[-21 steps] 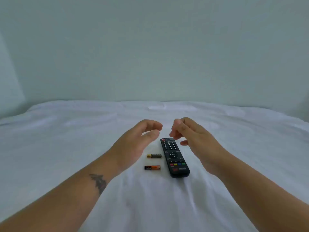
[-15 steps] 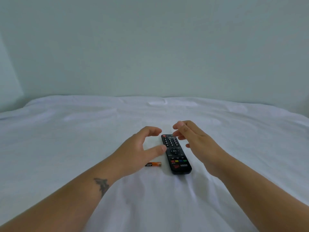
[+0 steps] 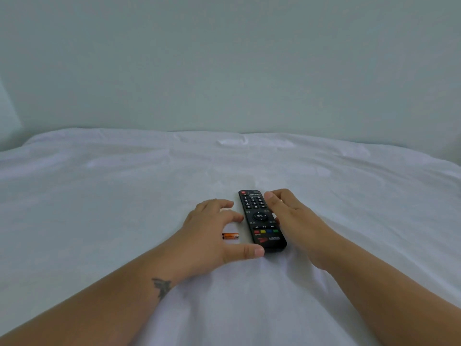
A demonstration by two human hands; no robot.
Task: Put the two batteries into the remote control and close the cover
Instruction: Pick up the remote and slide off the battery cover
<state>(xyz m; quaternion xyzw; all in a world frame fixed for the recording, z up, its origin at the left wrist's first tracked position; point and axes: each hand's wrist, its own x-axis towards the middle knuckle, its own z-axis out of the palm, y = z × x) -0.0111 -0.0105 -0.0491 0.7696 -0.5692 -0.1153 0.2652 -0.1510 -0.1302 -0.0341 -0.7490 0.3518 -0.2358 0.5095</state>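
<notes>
A black remote control (image 3: 259, 218) lies button side up on the white sheet, long axis pointing away from me. My left hand (image 3: 214, 236) rests spread open on its left side, thumb tip touching the remote's near end. An orange and black battery (image 3: 230, 236) lies under the arch of that hand. The second battery is hidden behind my left hand. My right hand (image 3: 291, 221) lies along the remote's right edge, fingers curled against it, not lifting it.
A wrinkled white sheet (image 3: 124, 208) covers the whole surface. A pale wall (image 3: 224, 71) rises behind the far edge. A fold of cloth (image 3: 252, 142) bulges at the far middle.
Both hands have come down from above the remote to the sheet, one on each side of it. My left thumb has reached the remote's near end. The upper battery is now hidden.
</notes>
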